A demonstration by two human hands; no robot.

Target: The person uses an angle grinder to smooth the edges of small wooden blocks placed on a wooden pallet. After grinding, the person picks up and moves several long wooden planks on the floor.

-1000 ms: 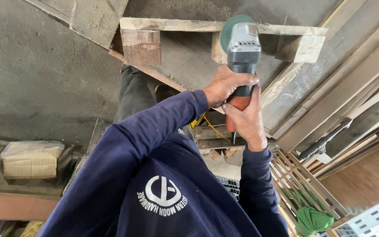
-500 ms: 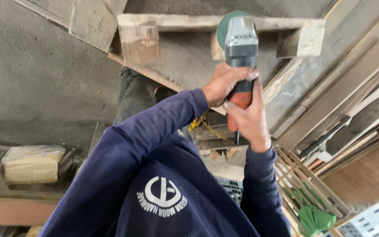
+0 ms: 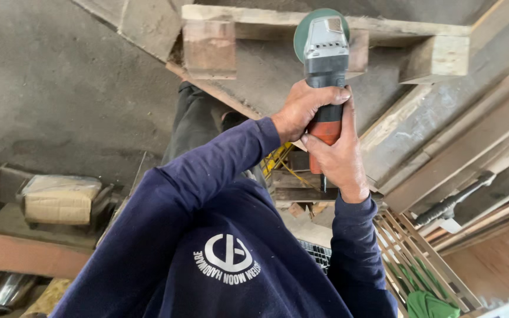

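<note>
Holding a grinder (image 3: 326, 65) with both hands, the person points it away from the body at a wooden pallet (image 3: 325, 26) that stands on edge on the floor (image 3: 60, 88). The left hand (image 3: 304, 109) is wrapped tight around the grey neck of the tool. The right hand (image 3: 336, 156) is closed around the orange handle lower down, near where the cord comes out. The green round disc (image 3: 313, 20) at the tip sits right against the top board of the pallet.

It looks heavy and hard, and it may shake and pull, so two firm hands on the neck and handle seem the safe way to hold it, well away from the disc.

Compared with a moment ago, the pallet and the grinder sit a bit more to the right in the view. Both hands hold the same spots as before.
</note>
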